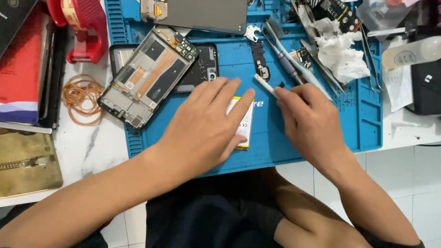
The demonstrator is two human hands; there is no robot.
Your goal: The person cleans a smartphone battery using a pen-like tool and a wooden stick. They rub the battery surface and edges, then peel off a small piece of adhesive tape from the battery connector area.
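Note:
My left hand lies flat, fingers together, on a flat white and yellow phone battery on the blue work mat, covering most of it. My right hand pinches a thin white plastic tool between thumb and forefinger, its tip pointing up and left, just right of the battery. An opened phone frame with bare circuit parts lies tilted at the mat's left edge, on top of a dark phone back.
A grey phone panel lies at the mat's top. Tweezers, a brush and small parts sit right of centre beside crumpled white tissue. A red tape dispenser, rubber bands and a brass-coloured plate lie left.

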